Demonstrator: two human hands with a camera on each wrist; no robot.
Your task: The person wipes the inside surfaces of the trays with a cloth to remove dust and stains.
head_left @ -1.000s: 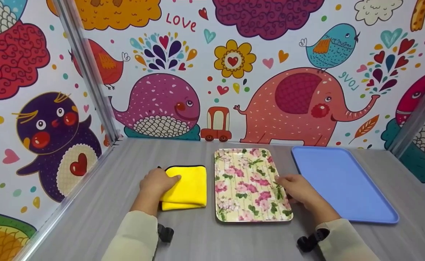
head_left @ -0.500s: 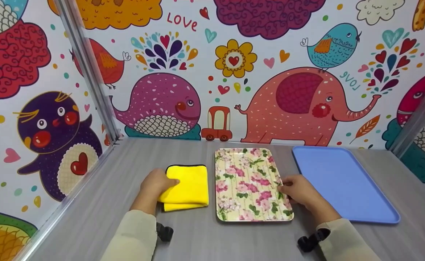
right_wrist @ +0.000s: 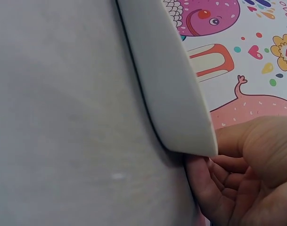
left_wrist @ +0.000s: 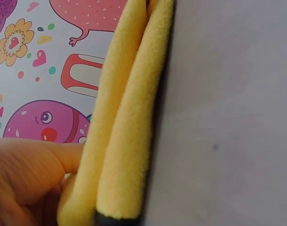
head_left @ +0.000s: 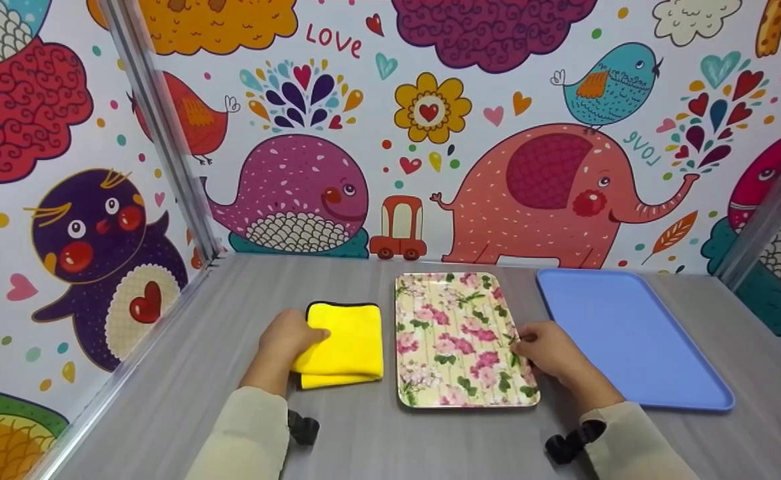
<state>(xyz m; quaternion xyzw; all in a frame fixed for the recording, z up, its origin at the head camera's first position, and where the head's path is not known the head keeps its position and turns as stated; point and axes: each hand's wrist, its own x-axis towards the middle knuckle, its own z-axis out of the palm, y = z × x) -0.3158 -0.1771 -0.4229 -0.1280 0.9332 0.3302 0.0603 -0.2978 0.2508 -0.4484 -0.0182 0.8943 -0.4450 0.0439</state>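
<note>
A folded yellow cloth (head_left: 350,340) with a dark-edged border lies on the grey table. At its left side my left hand (head_left: 287,340) pinches it, thumb on top and the other fingers mostly hidden. The thick folds of the cloth (left_wrist: 129,132) fill the middle of the left wrist view. To the right of the cloth is a rectangular tray (head_left: 457,347) with a pink flower pattern. My right hand (head_left: 550,350) grips this tray's right edge. In the right wrist view, its pale sloping side (right_wrist: 167,89) shows, with thumb above the rim and fingers curled beneath.
A larger blue tray (head_left: 637,340) lies on the table to the right, partly behind my right forearm. A wall (head_left: 497,100) printed with cartoon animals rises at the table's back edge. Metal posts (head_left: 164,127) stand at the corners.
My left hand has shifted very slightly, and the cloth's top fold has moved a little with it. My right thumb has moved a little toward me along the tray's edge.
</note>
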